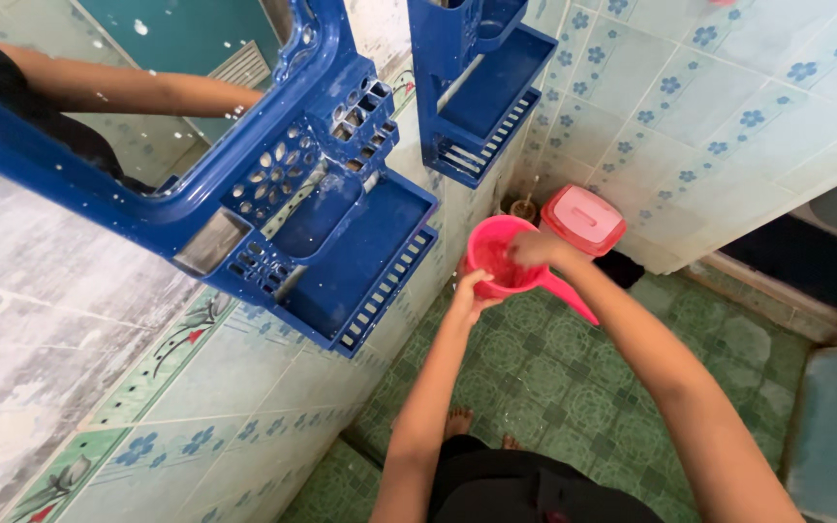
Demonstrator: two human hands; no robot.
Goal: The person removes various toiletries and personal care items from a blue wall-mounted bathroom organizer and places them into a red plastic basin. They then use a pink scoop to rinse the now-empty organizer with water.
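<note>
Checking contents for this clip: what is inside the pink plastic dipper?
The right hand reaches into the pink plastic dipper, which the left hand supports at the rim. The hand covers part of the inside; water or other contents cannot be told.

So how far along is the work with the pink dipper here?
Done: nothing shows as finished; the blue mirror shelf carries white specks. In hand: the left hand steadies the pink dipper from below while the right hand reaches into it. Left: cannot tell what remains; the dipper's contents are hidden.
</note>
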